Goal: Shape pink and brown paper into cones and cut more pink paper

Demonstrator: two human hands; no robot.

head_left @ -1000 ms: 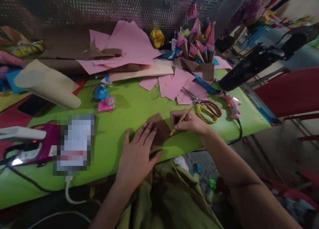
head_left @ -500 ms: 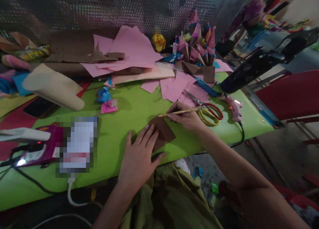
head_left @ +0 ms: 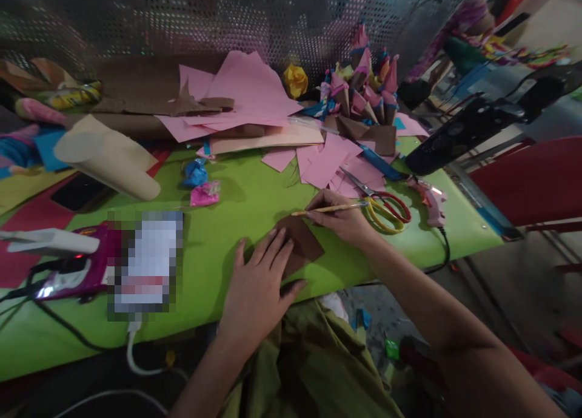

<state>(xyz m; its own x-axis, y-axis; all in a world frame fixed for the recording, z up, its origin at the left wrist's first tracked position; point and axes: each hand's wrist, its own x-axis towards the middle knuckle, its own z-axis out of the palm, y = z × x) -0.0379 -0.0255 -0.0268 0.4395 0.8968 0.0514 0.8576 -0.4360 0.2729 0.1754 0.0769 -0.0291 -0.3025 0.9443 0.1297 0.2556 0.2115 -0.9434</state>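
Note:
A small piece of brown paper [head_left: 304, 246] lies on the green tabletop in front of me. My left hand [head_left: 260, 277] rests flat over its left part, fingers spread, palm down. In my right hand [head_left: 339, 218] a thin stick-like pencil [head_left: 325, 210] is gripped, its pale tip pointing left at the paper's upper corner. Whether the tip touches the paper I cannot tell. Just right of that hand lie scissors [head_left: 386, 209] with red and yellow handles. Pink paper pieces [head_left: 331, 161] are scattered beyond it.
A pink glue gun [head_left: 431, 201] and a dark bottle [head_left: 448, 142] occupy the right end. Leftward are a phone [head_left: 148, 263] on a white cable, a purple power strip [head_left: 84, 263] and a rolled tan paper [head_left: 107, 154]. Paper cones [head_left: 359, 90] stand at the back.
The whole view has shifted slightly, so things appear a little further right. Both hands keep nearly the same pose on and beside the brown paper.

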